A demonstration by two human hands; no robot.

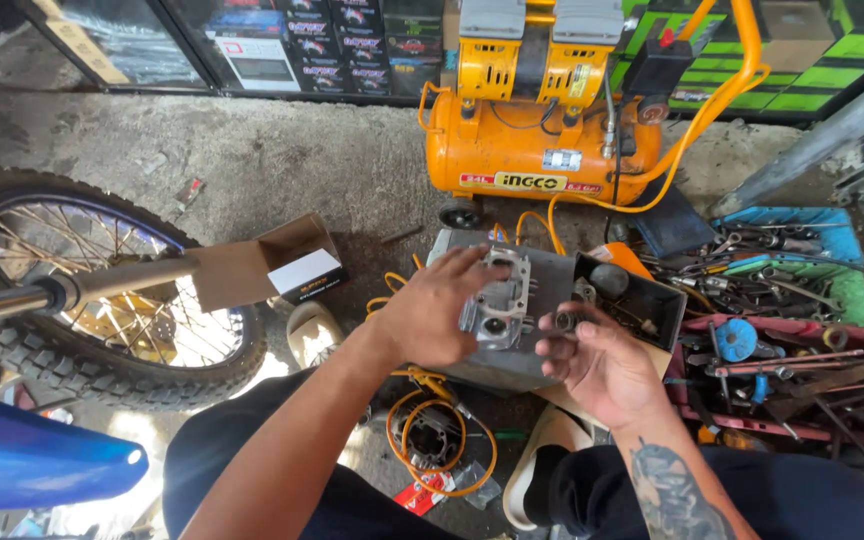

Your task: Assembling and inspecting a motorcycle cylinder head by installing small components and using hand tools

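Two hands meet over a grey metal box (542, 290) at the middle of the view. The left hand (432, 310) is closed around a cast aluminium cylinder head (499, 300), holding it against the box top with its ports facing the camera. The right hand (597, 360), at 4 o'clock from the head, lies palm-up and half open, pinching a small dark round part (565, 321) between thumb and fingertips just beside the head's lower right corner.

By my reading, the step in hand is fitting or pulling a small part at that corner. Any next move would call for the left hand to keep the head steady and for the part to be lined up squarely with its bore.

An orange compressor (542, 140) stands at 12 o'clock, trays of tools (782, 300) at 3 o'clock, a spoked wheel (82, 280) at 9 o'clock.
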